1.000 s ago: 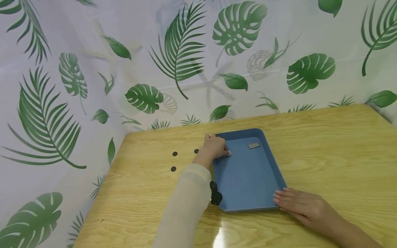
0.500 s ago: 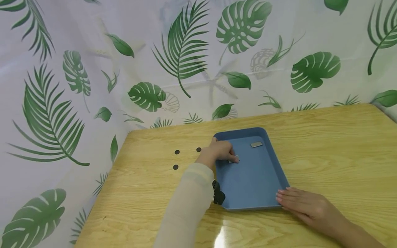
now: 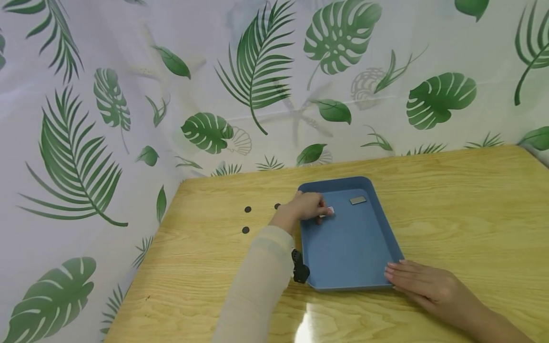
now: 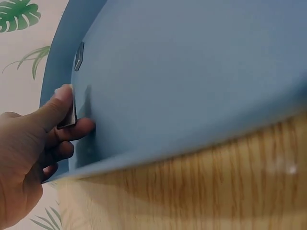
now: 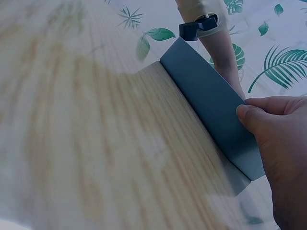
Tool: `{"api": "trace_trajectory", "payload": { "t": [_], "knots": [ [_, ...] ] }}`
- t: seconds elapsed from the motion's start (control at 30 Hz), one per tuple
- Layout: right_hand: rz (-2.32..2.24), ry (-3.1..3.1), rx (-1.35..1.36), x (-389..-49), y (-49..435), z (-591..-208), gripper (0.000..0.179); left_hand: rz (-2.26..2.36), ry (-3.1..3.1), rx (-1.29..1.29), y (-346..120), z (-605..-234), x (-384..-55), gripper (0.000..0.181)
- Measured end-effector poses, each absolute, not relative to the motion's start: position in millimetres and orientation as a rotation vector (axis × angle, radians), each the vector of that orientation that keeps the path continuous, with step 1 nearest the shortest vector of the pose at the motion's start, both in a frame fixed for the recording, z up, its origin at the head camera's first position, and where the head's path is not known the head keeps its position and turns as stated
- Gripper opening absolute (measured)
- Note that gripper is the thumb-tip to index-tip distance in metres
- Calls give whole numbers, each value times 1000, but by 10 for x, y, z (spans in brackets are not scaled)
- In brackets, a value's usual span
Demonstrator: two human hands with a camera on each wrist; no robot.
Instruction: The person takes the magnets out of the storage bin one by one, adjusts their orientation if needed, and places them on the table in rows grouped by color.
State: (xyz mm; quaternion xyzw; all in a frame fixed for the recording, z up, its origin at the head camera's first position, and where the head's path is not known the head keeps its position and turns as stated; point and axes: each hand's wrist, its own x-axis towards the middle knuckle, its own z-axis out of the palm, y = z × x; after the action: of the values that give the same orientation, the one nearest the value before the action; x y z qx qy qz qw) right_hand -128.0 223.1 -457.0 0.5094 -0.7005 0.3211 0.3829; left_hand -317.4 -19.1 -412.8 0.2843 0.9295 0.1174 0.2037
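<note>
Over the far left part of a blue tray [image 3: 351, 257], my left hand [image 3: 306, 207] pinches a small flat rectangular piece [image 4: 70, 119] between thumb and fingers. Its visible face is shiny and dark in the left wrist view; from the head view it looks pale. A similar grey rectangular piece [image 3: 358, 200] lies on the tray floor near the far right corner. My right hand [image 3: 433, 286] holds the tray's near right corner, with the thumb [image 5: 249, 116] against the outer wall and the fingers over the rim.
Several small black discs, such as one disc [image 3: 248, 209] at the back, lie on the wooden table [image 3: 193, 267] left of the tray. A leaf-print cloth [image 3: 274, 95] hangs behind and to the left. A black wrist camera [image 3: 300, 269] overlaps the tray's left wall.
My left hand, first at the tray's far left wall, has moved slightly right over the tray, and the pinched piece now shows more. My right hand keeps hold of the corner.
</note>
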Motion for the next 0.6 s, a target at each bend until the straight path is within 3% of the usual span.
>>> {"api": "trace_trajectory", "payload": {
  "t": [0.23,0.6],
  "knots": [
    [820,-1775,1305,-1286,2237,-4572,28,378,2588,820,-200,-4117,-3189,19],
    [795,-1807,1289,-1288,2266,-4612,29,522,2617,907,-262,-4179,-3236,29]
  ]
}}
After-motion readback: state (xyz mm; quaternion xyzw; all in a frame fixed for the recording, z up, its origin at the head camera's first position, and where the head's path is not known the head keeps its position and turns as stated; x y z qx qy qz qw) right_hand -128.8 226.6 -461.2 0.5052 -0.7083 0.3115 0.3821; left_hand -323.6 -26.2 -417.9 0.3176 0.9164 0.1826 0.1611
